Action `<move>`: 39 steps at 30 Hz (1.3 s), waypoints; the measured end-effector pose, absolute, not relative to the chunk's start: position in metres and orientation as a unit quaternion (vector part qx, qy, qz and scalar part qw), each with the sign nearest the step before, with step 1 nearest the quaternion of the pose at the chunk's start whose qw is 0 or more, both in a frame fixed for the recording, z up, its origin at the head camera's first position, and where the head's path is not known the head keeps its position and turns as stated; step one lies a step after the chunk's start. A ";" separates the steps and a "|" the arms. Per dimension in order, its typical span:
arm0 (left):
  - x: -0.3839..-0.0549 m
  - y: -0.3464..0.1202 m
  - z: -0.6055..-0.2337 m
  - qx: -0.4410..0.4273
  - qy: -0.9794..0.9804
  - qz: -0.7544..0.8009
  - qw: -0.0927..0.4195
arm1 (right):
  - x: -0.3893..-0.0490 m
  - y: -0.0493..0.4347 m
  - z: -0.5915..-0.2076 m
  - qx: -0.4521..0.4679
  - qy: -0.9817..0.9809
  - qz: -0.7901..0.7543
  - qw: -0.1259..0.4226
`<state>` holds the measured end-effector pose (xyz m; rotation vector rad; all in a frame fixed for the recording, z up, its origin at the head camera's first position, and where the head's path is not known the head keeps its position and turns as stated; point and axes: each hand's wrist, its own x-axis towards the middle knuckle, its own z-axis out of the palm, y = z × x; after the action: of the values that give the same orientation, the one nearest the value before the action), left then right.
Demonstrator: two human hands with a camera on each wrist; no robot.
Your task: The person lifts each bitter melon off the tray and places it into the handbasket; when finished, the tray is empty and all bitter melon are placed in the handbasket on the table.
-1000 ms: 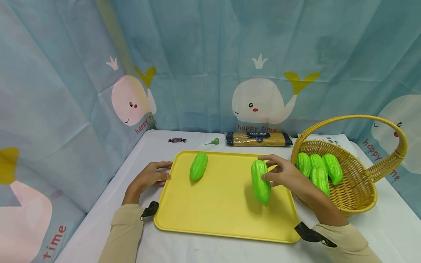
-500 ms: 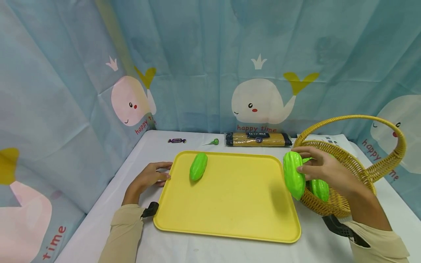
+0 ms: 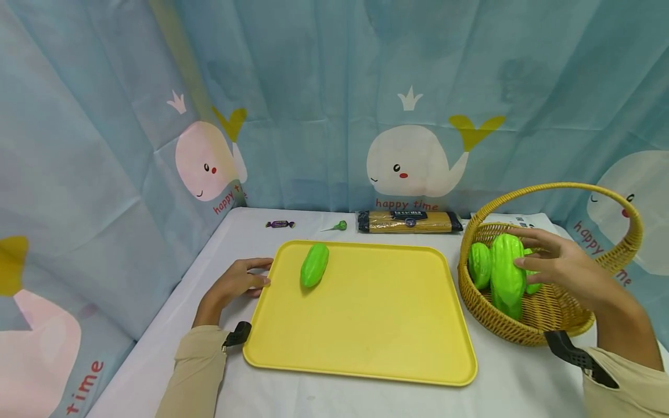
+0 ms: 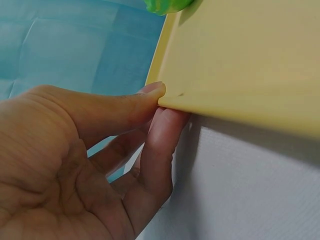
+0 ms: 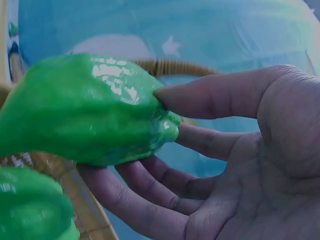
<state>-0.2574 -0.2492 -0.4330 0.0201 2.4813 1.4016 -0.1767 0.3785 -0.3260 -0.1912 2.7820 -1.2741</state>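
My right hand [image 3: 572, 270] holds a bright green, ridged bitter melon [image 3: 508, 270] between thumb and fingers, over the wicker basket [image 3: 549, 313]. Under and beside it, more green bitter melons [image 3: 479, 265] lie in the basket, partly covered by the hand and the held one. In the right wrist view the thumb presses the top of the held melon [image 5: 85, 110] and fingers support it below. My left hand [image 3: 234, 285] pinches the left rim of the yellow tray [image 3: 360, 319], thumb above and a finger beneath. Another bitter melon [image 3: 315, 265] lies on the tray's far left.
Behind the tray lie a wrapped candy [image 3: 280, 224], a small green-headed item with a thin point [image 3: 335, 226] and a pack of spaghetti [image 3: 410, 222]. The basket's tall handle [image 3: 564, 187] arches over it. A patterned curtain [image 3: 313, 116] hangs at the back.
My right hand has carried the bitter melon rightward from above the tray, past its right edge, to over the basket. The left hand and the tray have stayed in place.
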 end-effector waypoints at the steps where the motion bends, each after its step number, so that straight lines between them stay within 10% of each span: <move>1: -0.257 -0.249 -0.433 0.005 0.861 0.488 0.145 | -0.178 0.382 -0.328 -0.058 0.909 -0.410 0.036; 39: -0.257 -0.248 -0.430 0.002 0.862 0.483 0.153 | -0.185 0.440 -0.365 -0.013 0.920 -0.365 0.139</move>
<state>-0.2567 -0.2483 -0.4297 0.0055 2.4719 1.3851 -0.1852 0.4403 -0.3653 -0.0373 2.6614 -1.0560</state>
